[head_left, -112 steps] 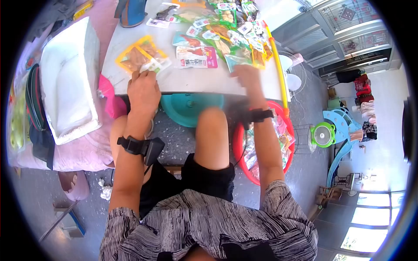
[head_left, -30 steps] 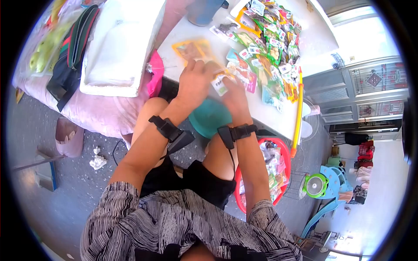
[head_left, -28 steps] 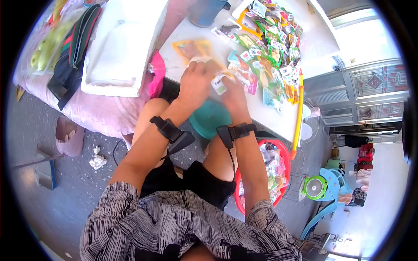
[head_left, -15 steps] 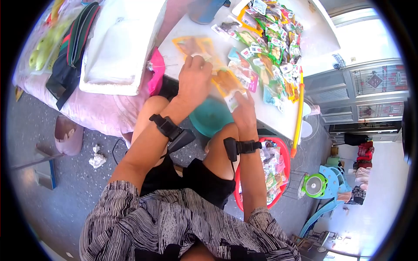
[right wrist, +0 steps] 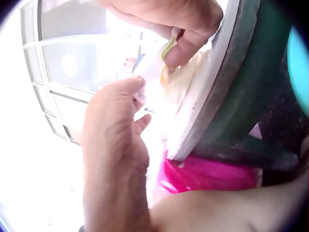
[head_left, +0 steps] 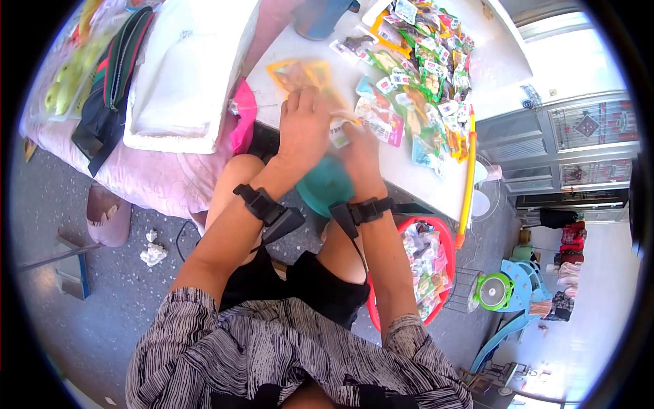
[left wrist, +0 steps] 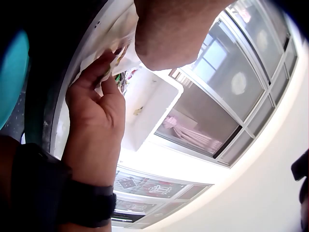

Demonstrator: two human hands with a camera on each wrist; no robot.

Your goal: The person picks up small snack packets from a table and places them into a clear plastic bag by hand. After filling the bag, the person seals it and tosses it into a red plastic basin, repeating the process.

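A vacuum-sealed food packet with orange edges and a white label end (head_left: 338, 133) is stretched between both hands over the table's near edge. My right hand (head_left: 360, 155) pinches its label end, thumb and fingers closed on the film in the right wrist view. My left hand (head_left: 304, 129) has curled fingers at the other end, and its fingertips (right wrist: 139, 82) meet the pale film. Just beyond the left knuckles, another orange-edged packet (head_left: 291, 73) of brown food lies on the white table (head_left: 272, 95). The packet's middle is partly hidden and washed out in the wrist views.
Many colourful food packets (head_left: 429, 75) are heaped at the table's right, beside a yellow pole (head_left: 466, 184). A red basin (head_left: 446, 249) of packets and a teal basin (head_left: 323, 187) sit below. To the left are a white foam box (head_left: 187, 88) and pink bag (head_left: 244, 116).
Since 3.7 seconds ago, my right hand has come left to my left hand with a packet. Half a second ago it drew the packet right and down; now it is back near the left hand.
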